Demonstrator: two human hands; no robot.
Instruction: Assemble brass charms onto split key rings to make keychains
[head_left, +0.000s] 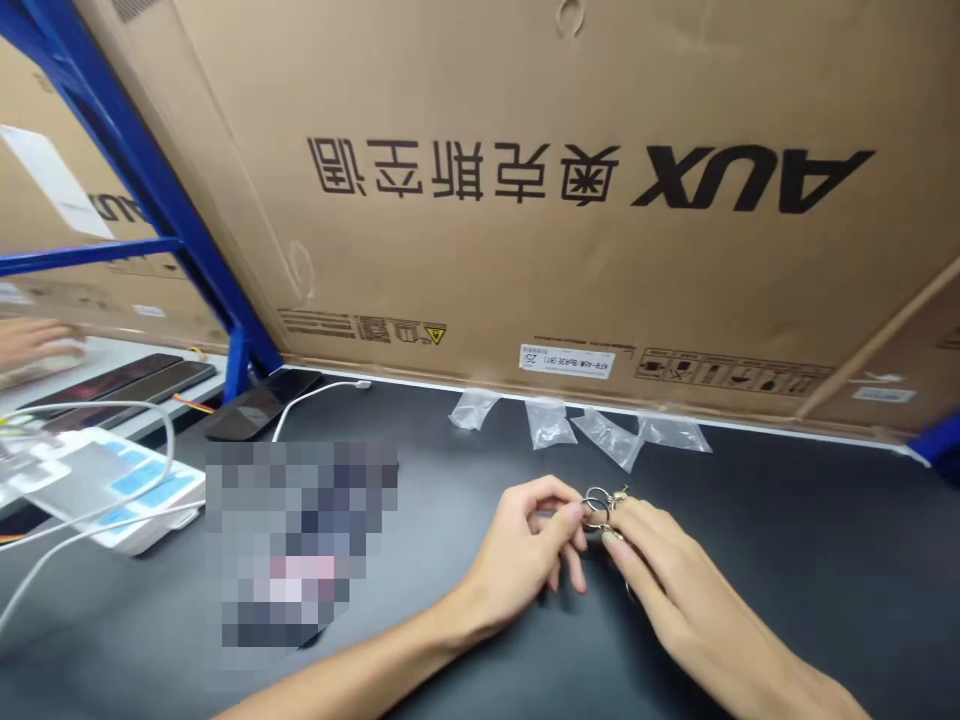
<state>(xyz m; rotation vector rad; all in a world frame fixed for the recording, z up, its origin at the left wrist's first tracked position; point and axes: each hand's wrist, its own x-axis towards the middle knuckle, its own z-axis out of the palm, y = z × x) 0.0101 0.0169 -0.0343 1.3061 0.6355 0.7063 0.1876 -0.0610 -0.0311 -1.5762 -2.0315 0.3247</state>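
Over the dark tabletop, my left hand (529,540) pinches the near side of some thin metal rings (597,497) between thumb and index finger. The rings look like key rings, and at least two overlap. From the other side, my right hand (664,555) closes its fingers on the same rings and on small brass-coloured metal fittings (619,494) joined to them. Another bit of metal (630,591) shows under the right hand. My fingers hide most of what hangs from the rings.
Several small clear plastic bags (551,423) lie along the back edge, before a large cardboard box (465,260). Left are a black phone (262,405), white cables (315,392), a white-and-blue box (124,485) and a blurred-out patch. Beyond the blue frame (161,175) is another person's hand (37,345).
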